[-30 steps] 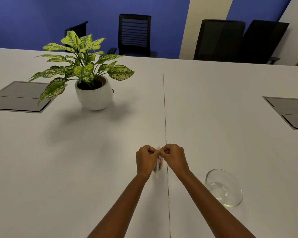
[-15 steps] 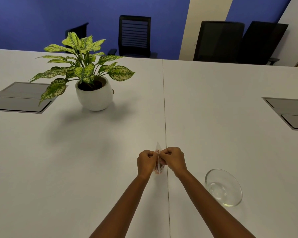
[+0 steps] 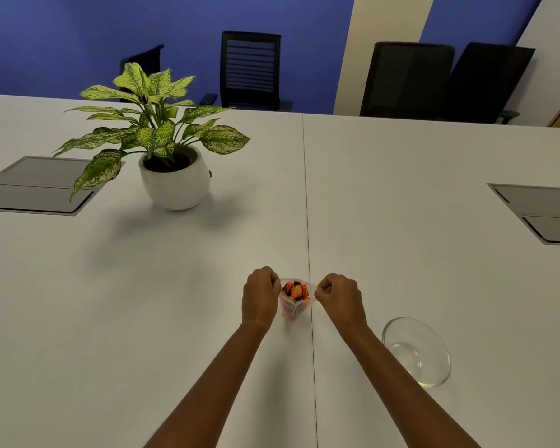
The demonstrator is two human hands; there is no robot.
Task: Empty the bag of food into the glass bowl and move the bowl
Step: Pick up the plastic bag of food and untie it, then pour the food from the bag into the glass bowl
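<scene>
A small clear plastic bag [image 3: 294,299] stands on the white table, its mouth pulled wide; orange and dark food pieces show inside. My left hand [image 3: 260,295] pinches the left lip of the bag and my right hand [image 3: 338,298] pinches the right lip, both with fingers closed. An empty glass bowl [image 3: 416,350] sits on the table to the right of my right forearm, apart from the bag and from both hands.
A potted plant in a white pot [image 3: 174,179] stands at the back left. Grey cable hatches lie flush in the table at the far left [image 3: 36,185] and far right [image 3: 543,215]. Black chairs [image 3: 251,69] line the far edge.
My hands, pressed together at the bag's top a second ago, have pulled apart sideways. The bag's mouth now gapes and the food inside is visible.
</scene>
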